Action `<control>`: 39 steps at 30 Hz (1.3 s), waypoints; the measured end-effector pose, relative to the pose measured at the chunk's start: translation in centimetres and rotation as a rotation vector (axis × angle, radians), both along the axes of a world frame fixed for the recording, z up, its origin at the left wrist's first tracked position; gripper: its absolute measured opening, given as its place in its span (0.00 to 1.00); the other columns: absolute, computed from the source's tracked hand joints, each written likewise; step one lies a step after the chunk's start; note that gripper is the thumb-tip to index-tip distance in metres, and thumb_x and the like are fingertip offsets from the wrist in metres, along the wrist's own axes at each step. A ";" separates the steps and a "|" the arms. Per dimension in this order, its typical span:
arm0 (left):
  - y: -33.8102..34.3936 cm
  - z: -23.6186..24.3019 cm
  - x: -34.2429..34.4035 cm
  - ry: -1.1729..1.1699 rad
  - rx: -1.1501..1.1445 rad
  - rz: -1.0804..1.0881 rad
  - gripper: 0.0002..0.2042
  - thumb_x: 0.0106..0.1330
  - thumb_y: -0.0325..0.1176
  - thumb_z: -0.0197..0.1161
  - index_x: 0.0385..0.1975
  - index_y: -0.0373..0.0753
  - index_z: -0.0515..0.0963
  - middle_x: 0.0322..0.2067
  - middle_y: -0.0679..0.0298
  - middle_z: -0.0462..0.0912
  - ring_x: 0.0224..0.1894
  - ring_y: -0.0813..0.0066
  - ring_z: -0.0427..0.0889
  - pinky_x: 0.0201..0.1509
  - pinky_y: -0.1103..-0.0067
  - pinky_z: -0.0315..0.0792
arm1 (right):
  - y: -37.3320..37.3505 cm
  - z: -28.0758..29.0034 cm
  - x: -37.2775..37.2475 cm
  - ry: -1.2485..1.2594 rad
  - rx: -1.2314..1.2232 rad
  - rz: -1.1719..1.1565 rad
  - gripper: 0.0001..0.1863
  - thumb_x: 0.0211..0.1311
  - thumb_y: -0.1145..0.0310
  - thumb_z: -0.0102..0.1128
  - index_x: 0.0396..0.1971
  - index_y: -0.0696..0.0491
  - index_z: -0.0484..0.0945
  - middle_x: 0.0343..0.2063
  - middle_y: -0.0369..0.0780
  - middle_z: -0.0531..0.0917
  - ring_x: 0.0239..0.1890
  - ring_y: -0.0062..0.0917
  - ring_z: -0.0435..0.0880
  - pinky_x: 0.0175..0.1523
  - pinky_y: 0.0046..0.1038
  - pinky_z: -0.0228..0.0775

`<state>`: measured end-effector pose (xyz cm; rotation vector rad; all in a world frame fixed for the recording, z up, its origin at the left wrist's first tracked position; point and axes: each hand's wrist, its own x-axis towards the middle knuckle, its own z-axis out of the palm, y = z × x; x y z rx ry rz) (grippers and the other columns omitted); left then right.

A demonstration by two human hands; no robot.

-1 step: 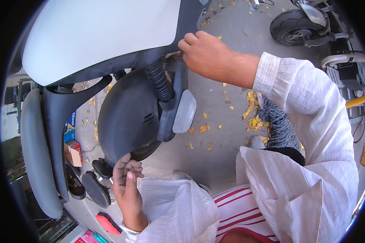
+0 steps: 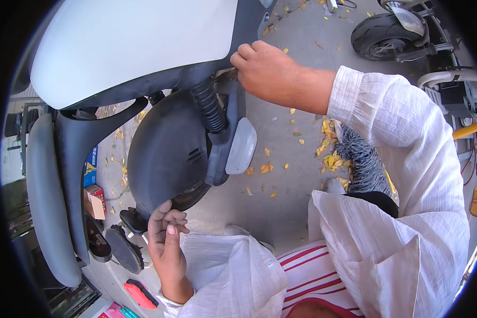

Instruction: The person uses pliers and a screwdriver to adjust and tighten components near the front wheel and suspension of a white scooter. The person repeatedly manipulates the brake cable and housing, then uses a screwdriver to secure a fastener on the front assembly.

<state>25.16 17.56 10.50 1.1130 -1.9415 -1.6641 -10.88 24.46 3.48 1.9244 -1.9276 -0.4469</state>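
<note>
Scooter bodywork (image 2: 103,127) fills the left and middle of my head view, its large white panel (image 2: 135,47) at the top and a rounded black fender (image 2: 164,153) below it. Beside the fender I see a ribbed black bellows (image 2: 208,106), and next to that a pale, rounded plate (image 2: 241,147) on a dark bracket.

At the end of a white sleeve (image 2: 403,111), my right hand (image 2: 262,69) reaches across to the dark edge above and to the right of the bellows. Its fingers are bent inward at that edge; their tips are hidden from me, so I cannot tell whether they grip anything. My left hand (image 2: 167,241) is lower, at the fender's bottom edge, palm turned up, fingers loosely curled and parted from the thumb, with nothing visible in it. From this angle I cannot tell whether its fingertips touch the fender.

A long grey pad (image 2: 50,196) runs down the far left. Between it and the fender, a blue box (image 2: 90,167) and an opened carton (image 2: 96,200) rest on the ground. Yellow leaves (image 2: 266,168) are scattered over the pavement (image 2: 281,212), and another vehicle's wheel (image 2: 384,40) shows at upper right.
</note>
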 end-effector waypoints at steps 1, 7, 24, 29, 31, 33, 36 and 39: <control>-0.2 0.1 0.2 0.021 0.005 -0.010 0.23 0.73 0.38 0.53 0.61 0.29 0.66 0.41 0.58 0.79 0.41 0.77 0.76 0.43 0.82 0.71 | -0.5 0.5 0.3 0.067 0.041 0.018 0.09 0.50 0.66 0.67 0.33 0.49 0.88 0.36 0.31 0.78 0.44 0.23 0.72 0.38 0.22 0.62; -1.5 -0.2 1.2 0.103 0.024 -0.017 0.25 0.73 0.39 0.53 0.62 0.27 0.64 0.38 0.58 0.79 0.37 0.78 0.76 0.40 0.82 0.71 | -1.4 2.4 2.2 0.242 0.203 0.023 0.10 0.53 0.59 0.67 0.33 0.46 0.89 0.39 0.32 0.79 0.46 0.26 0.71 0.42 0.24 0.60; -2.2 0.9 2.0 0.223 -0.008 0.004 0.24 0.75 0.38 0.51 0.62 0.25 0.63 0.35 0.58 0.78 0.33 0.79 0.75 0.38 0.83 0.70 | -3.6 1.6 5.7 0.667 0.492 0.253 0.20 0.61 0.53 0.59 0.45 0.53 0.83 0.43 0.45 0.81 0.44 0.37 0.79 0.36 0.33 0.72; -1.8 0.7 2.6 0.235 0.000 -0.038 0.25 0.75 0.38 0.50 0.63 0.25 0.62 0.34 0.58 0.78 0.33 0.79 0.75 0.38 0.83 0.70 | -2.5 0.0 4.5 0.454 0.312 0.106 0.16 0.59 0.59 0.61 0.42 0.53 0.84 0.36 0.43 0.81 0.38 0.33 0.79 0.34 0.30 0.70; -1.3 0.9 2.6 0.202 -0.031 -0.030 0.25 0.75 0.38 0.51 0.62 0.24 0.62 0.34 0.58 0.78 0.32 0.79 0.75 0.37 0.84 0.70 | -1.7 -0.6 4.2 0.391 0.206 0.112 0.17 0.55 0.62 0.65 0.42 0.56 0.82 0.34 0.42 0.81 0.35 0.31 0.79 0.30 0.29 0.69; -1.0 1.1 2.9 0.165 -0.057 -0.015 0.25 0.75 0.39 0.51 0.62 0.24 0.62 0.33 0.58 0.78 0.32 0.79 0.75 0.37 0.85 0.69 | -1.1 -2.1 4.2 0.264 0.020 0.056 0.20 0.50 0.61 0.70 0.41 0.56 0.83 0.36 0.42 0.82 0.37 0.32 0.81 0.28 0.31 0.70; -0.9 0.9 3.1 0.161 -0.054 0.018 0.25 0.75 0.40 0.51 0.62 0.25 0.63 0.32 0.59 0.78 0.30 0.80 0.74 0.37 0.85 0.69 | -0.5 -2.7 4.6 0.181 -0.107 -0.019 0.20 0.48 0.62 0.71 0.41 0.55 0.84 0.36 0.42 0.83 0.37 0.32 0.82 0.29 0.31 0.72; -1.0 0.6 3.0 0.131 -0.045 -0.018 0.23 0.75 0.39 0.50 0.61 0.26 0.64 0.31 0.60 0.78 0.30 0.80 0.75 0.37 0.85 0.69 | -1.6 -2.6 5.0 0.131 0.068 -0.075 0.22 0.49 0.62 0.70 0.44 0.56 0.83 0.37 0.43 0.83 0.38 0.34 0.82 0.30 0.32 0.74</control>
